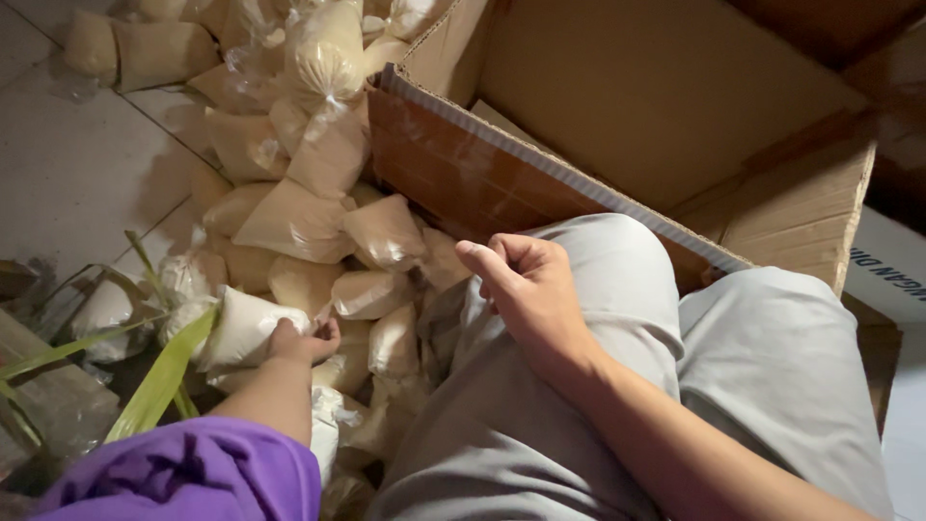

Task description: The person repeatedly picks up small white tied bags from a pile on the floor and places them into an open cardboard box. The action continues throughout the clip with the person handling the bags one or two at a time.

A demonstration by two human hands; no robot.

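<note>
Reaching down beside the cardboard box [502, 183], the left hand [304, 342] closes its fingers on a small clear bag of pale grain [241, 328], lying in the heap of like bags [318, 222] left of the box. The right hand [526, 289] rests loosely curled and empty on a grey-trousered knee [617, 280], nearer the box, farther from the bag.

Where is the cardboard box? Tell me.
In the head view, the open cardboard box stands at upper right, beyond the knee, with the heap of filled plastic bags to its left.
</note>
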